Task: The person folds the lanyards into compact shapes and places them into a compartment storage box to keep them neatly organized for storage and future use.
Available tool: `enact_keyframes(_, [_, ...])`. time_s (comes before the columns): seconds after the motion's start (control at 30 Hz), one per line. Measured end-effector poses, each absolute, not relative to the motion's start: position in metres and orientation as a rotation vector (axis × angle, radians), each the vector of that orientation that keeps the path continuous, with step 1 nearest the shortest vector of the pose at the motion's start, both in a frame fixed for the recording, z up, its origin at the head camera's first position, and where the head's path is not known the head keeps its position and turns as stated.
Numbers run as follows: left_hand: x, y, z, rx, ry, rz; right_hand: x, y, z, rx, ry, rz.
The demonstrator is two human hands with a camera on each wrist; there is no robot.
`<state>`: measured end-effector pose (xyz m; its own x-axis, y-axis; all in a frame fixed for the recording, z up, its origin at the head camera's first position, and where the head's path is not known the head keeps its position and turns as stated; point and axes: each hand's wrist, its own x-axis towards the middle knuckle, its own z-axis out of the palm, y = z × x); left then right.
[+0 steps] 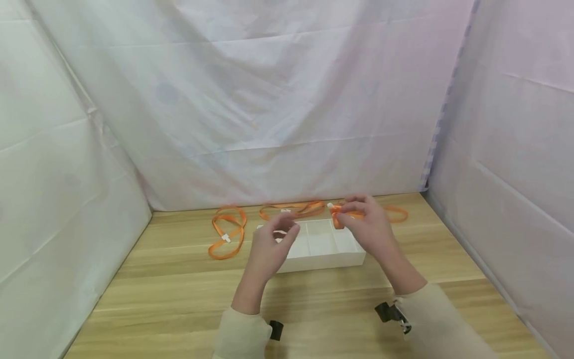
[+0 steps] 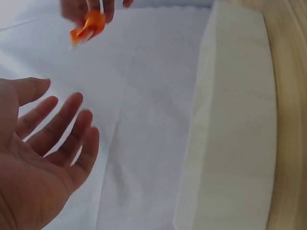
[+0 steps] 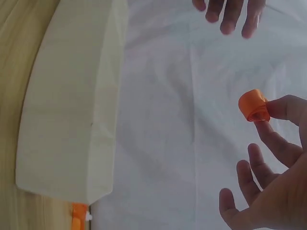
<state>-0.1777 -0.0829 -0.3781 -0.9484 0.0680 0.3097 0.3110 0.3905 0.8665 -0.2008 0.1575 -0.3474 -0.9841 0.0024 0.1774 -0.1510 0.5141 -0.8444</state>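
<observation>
Wooden tabletop (image 1: pixel 179 299) with white divided tray (image 1: pixel 323 262).
Above the tray: right hand (image 1: pixel 369 227) pinching orange roll (image 3: pixel 252 104), left hand (image 1: pixel 269 248) spread; left of the tray: loose orange strap (image 1: pixel 224 257).

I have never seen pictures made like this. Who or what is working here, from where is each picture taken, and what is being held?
There is no machine: these are a person's bare hands. The widest picture comes from a camera on the head, looking forward and down; the other two come from cameras on the left and right wrists.

On the wooden table stands a white box with compartments. Three looped orange straps lie near it: the left strap, the far strap and the right strap, partly hidden.

The right hand pinches a rolled orange strap between thumb and finger. The left hand holds nothing.
</observation>
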Motion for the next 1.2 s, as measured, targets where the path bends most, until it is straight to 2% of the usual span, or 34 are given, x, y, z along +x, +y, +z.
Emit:
enact_keyframes(0.2, [-0.185,-0.11,-0.406,-0.188,-2.663,-1.124,-0.225,0.175,-0.376,0.119,-2.655,1.288])
enact_keyframes(0.4, [-0.187,-0.135,-0.434,-0.184,-2.907,-0.841,-0.24,0.189,-0.403,0.144,-2.727,1.067])
enact_keyframes(0.8, [-0.2,-0.142,-0.462,-0.049,-3.134,-0.716,-0.258,0.198,-0.426,0.083,-2.866,0.878])
enact_keyframes(1.2, [-0.203,-0.141,-0.459,0.023,-3.188,-0.671,-0.278,0.197,-0.446,0.131,-3.111,0.689])
